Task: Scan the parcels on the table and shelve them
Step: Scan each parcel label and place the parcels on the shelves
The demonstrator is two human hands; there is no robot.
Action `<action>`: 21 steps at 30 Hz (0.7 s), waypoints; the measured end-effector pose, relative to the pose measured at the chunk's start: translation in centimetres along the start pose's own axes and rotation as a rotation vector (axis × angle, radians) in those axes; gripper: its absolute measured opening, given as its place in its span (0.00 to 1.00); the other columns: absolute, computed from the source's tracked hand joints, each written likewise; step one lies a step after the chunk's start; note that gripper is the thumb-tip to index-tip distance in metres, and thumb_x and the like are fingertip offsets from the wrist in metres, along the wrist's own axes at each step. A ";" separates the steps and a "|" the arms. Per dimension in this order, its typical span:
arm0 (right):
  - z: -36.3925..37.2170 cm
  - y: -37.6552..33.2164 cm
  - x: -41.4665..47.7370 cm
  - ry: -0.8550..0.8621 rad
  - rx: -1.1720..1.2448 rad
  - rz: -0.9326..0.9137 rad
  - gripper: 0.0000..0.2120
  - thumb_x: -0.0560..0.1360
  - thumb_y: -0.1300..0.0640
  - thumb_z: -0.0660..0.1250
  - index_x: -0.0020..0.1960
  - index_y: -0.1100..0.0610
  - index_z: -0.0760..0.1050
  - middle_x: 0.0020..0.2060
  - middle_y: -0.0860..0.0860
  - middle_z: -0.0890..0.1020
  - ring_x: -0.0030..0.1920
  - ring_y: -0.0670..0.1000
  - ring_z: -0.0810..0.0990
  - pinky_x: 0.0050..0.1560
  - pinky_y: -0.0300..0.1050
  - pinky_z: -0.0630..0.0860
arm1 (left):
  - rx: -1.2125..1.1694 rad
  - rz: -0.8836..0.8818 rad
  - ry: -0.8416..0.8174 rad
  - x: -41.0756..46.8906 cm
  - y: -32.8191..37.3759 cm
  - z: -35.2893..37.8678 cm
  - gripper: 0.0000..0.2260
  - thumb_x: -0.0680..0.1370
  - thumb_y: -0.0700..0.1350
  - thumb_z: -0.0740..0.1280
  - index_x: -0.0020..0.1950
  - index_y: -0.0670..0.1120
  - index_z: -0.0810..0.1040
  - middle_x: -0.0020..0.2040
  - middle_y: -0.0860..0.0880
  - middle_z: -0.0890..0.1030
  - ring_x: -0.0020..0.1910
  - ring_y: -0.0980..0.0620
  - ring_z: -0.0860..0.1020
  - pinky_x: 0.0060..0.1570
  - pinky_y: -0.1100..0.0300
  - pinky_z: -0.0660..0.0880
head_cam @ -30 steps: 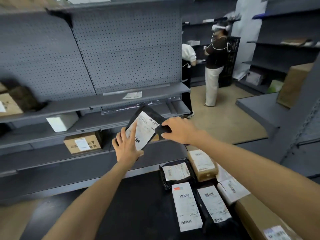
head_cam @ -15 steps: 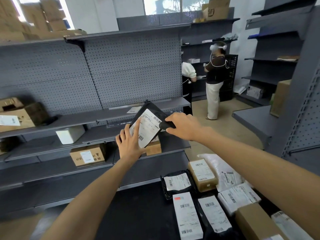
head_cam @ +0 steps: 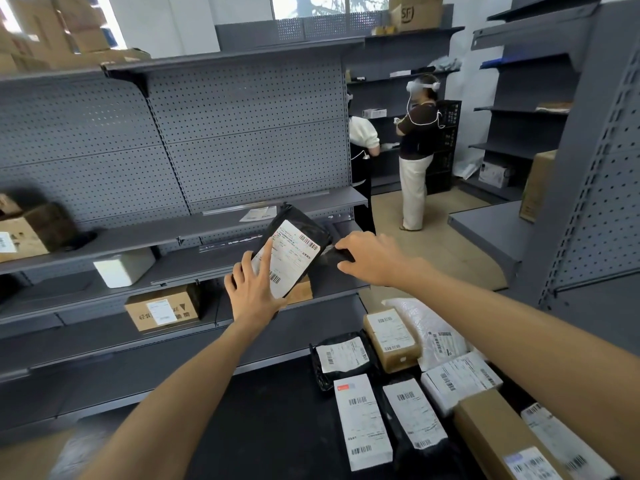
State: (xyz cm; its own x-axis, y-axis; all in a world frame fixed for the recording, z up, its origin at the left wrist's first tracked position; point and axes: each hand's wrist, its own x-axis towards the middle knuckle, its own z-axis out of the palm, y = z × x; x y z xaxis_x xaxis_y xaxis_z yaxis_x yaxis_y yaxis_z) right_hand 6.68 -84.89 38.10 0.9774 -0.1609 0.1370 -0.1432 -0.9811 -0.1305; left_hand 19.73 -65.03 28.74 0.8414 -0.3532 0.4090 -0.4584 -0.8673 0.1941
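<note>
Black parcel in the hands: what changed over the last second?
The black parcel rose slightly against the shelves as the view tilted up. Nothing gripped or released: left hand still lays straight fingers on its label, right hand still grips its right end. The parcels on the table stayed put.

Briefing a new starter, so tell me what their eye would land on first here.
The black mailer with its white label, held up mid-frame before the grey shelves: the left hand lies flat on the label, the right hand grips its right end. Then the labelled parcels crowding the black table at lower right.
</note>
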 end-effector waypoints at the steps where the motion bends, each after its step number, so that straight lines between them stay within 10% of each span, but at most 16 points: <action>1: 0.1 0.3 -0.2 -0.004 0.003 0.006 0.24 0.80 0.46 0.63 0.74 0.49 0.69 0.70 0.52 0.74 0.65 0.61 0.76 0.62 0.57 0.74 | 0.000 0.002 -0.004 -0.1 0.2 0.2 0.58 0.64 0.58 0.79 0.79 0.61 0.39 0.77 0.43 0.54 0.75 0.40 0.57 0.72 0.41 0.55; 7: 1.3 2.0 -1.7 -0.071 0.058 0.035 0.22 0.79 0.47 0.64 0.71 0.51 0.73 0.64 0.52 0.78 0.62 0.60 0.77 0.57 0.54 0.75 | -0.040 0.018 -0.066 -1.0 2.0 2.5 0.61 0.62 0.53 0.81 0.78 0.63 0.38 0.76 0.43 0.55 0.75 0.39 0.57 0.72 0.39 0.55; 12: 2.1 4.2 -4.8 -0.083 0.105 0.095 0.05 0.77 0.50 0.65 0.46 0.48 0.70 0.40 0.48 0.73 0.43 0.56 0.75 0.43 0.48 0.74 | -0.033 0.089 -0.110 -2.4 4.6 3.4 0.60 0.62 0.55 0.81 0.79 0.62 0.40 0.75 0.44 0.56 0.73 0.40 0.59 0.72 0.40 0.56; 21: -3.3 7.5 -16.2 0.019 0.121 0.201 0.05 0.80 0.50 0.65 0.52 0.51 0.76 0.34 0.42 0.66 0.42 0.54 0.72 0.31 0.43 0.61 | -0.063 0.252 -0.070 -7.0 13.0 -0.5 0.59 0.62 0.56 0.80 0.80 0.60 0.41 0.76 0.43 0.58 0.73 0.40 0.61 0.71 0.39 0.57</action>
State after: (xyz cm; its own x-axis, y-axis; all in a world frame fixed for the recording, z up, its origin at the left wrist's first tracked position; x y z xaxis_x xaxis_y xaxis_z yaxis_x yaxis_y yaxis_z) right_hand -10.73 -89.97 38.12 0.9277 -0.3553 0.1149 -0.3143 -0.9091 -0.2736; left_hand 7.76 -73.65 28.82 0.7148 -0.5807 0.3895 -0.6713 -0.7259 0.1497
